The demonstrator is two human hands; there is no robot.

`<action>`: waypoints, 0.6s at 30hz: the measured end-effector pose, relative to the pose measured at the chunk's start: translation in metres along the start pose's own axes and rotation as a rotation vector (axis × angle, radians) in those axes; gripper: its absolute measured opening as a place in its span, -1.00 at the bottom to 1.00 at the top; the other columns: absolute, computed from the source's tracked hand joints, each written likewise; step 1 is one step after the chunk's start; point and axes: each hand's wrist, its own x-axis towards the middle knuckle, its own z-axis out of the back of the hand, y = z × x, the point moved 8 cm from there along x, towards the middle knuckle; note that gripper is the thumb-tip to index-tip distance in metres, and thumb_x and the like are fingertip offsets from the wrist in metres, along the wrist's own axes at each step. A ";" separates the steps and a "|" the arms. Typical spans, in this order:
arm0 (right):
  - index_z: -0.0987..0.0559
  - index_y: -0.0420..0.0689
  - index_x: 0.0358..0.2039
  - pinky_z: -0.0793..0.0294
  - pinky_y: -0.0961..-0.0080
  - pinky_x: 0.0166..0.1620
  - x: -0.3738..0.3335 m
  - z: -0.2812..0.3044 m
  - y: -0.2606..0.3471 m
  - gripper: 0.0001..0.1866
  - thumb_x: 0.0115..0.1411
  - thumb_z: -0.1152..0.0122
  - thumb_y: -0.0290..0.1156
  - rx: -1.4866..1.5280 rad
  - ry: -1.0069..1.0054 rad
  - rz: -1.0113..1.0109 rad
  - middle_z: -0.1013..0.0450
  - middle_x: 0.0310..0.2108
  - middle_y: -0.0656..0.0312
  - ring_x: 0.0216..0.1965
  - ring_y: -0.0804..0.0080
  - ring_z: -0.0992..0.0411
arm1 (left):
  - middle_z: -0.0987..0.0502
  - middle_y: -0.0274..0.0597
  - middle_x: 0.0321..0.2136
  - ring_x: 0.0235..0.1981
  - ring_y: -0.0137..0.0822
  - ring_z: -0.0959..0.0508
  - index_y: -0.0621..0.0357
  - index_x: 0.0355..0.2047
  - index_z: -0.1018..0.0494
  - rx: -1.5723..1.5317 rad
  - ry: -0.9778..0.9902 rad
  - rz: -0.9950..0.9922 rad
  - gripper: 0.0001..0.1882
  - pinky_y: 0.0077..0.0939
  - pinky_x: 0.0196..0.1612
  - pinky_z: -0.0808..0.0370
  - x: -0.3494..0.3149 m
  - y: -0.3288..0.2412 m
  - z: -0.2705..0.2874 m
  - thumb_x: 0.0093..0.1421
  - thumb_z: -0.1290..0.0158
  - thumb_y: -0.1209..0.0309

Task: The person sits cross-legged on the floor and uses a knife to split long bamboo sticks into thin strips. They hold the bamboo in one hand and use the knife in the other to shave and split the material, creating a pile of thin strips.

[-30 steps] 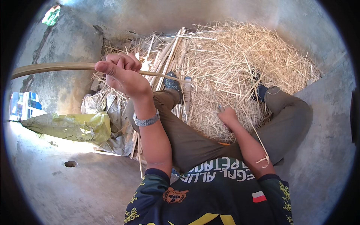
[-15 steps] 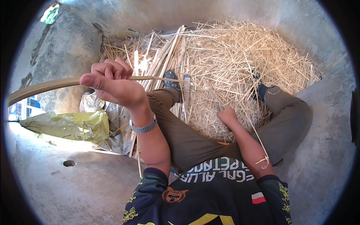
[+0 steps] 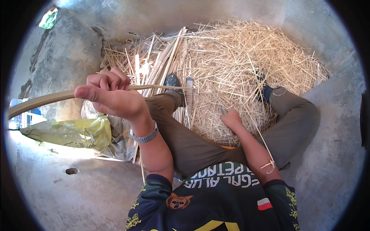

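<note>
My left hand (image 3: 111,98) is raised at the left, fingers curled around a long bamboo strip (image 3: 44,101). One bent length of the strip runs out past the left edge of the view. Its thin end reaches right, over my left foot. Low between my legs, my right hand (image 3: 232,120) is closed on the handle of a small knife (image 3: 223,111), whose narrow blade points away from me over the shavings. Apart from the strip, the knife shows no contact that I can make out.
A large heap of pale shavings (image 3: 246,50) lies ahead, around my feet. Split bamboo lengths (image 3: 163,61) are stacked left of it. Beside my left foot stands a ridged wooden piece (image 3: 189,96) with a grey end. A yellowish sack (image 3: 73,133) hangs at the left. Concrete walls (image 3: 154,17) curve around.
My left hand has shifted a little left and down, carrying the bamboo strip with it. My right hand and the knife have barely moved.
</note>
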 end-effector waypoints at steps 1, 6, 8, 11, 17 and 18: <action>-0.60 -0.28 -0.30 -0.53 0.16 -0.21 0.001 -0.001 -0.002 -0.67 0.14 -0.12 -0.23 0.007 0.007 -0.004 -0.57 -0.40 -0.08 -0.37 0.05 -0.60 | -0.01 -0.44 -0.75 -0.75 -0.57 -0.03 -0.07 -0.62 0.02 0.008 -0.006 0.001 -0.34 -0.65 -0.71 0.10 0.000 -0.001 -0.001 0.34 0.31 -0.34; -0.56 -0.32 -0.44 -0.51 0.23 -0.39 0.009 -0.007 -0.005 -0.70 0.11 -0.17 -0.27 0.057 0.006 0.011 -0.53 -0.56 -0.02 -0.57 0.16 -0.54 | 0.01 -0.46 -0.75 -0.76 -0.57 -0.03 -0.09 -0.64 0.03 0.050 0.063 -0.032 -0.33 -0.64 -0.72 0.09 -0.006 0.013 -0.013 0.32 0.31 -0.35; -0.54 -0.33 -0.51 -0.50 0.26 -0.47 0.009 -0.006 -0.004 -0.70 0.11 -0.19 -0.29 0.073 -0.029 0.032 -0.50 -0.63 0.01 -0.66 0.21 -0.51 | 0.01 -0.48 -0.75 -0.77 -0.57 -0.03 -0.10 -0.64 0.04 0.058 0.069 -0.027 -0.33 -0.63 -0.73 0.08 -0.007 0.015 -0.016 0.31 0.31 -0.35; -0.54 -0.32 -0.49 -0.50 0.27 -0.47 0.007 -0.003 -0.003 -0.70 0.10 -0.19 -0.27 0.059 -0.051 0.049 -0.49 -0.64 0.03 -0.65 0.22 -0.51 | 0.00 -0.46 -0.74 -0.76 -0.56 -0.01 -0.09 -0.64 0.03 0.061 0.009 -0.041 -0.34 -0.63 -0.74 0.10 -0.005 -0.003 -0.007 0.33 0.33 -0.34; -0.57 -0.31 -0.39 -0.50 0.22 -0.35 0.006 -0.005 -0.002 -0.67 0.13 -0.16 -0.22 0.047 -0.014 0.047 -0.52 -0.53 -0.04 -0.49 0.11 -0.53 | -0.01 -0.42 -0.74 -0.76 -0.53 -0.01 -0.08 -0.61 0.03 0.017 -0.038 -0.045 -0.34 -0.62 -0.74 0.12 0.000 -0.015 0.003 0.34 0.33 -0.34; -0.59 -0.30 -0.33 -0.50 0.16 -0.24 -0.001 -0.002 0.004 -0.63 0.16 -0.12 -0.18 0.047 0.032 0.020 -0.55 -0.42 -0.10 -0.35 0.00 -0.55 | -0.01 -0.41 -0.74 -0.76 -0.53 -0.01 -0.07 -0.61 0.02 0.026 -0.034 -0.037 -0.34 -0.62 -0.73 0.11 0.000 -0.011 0.003 0.34 0.32 -0.34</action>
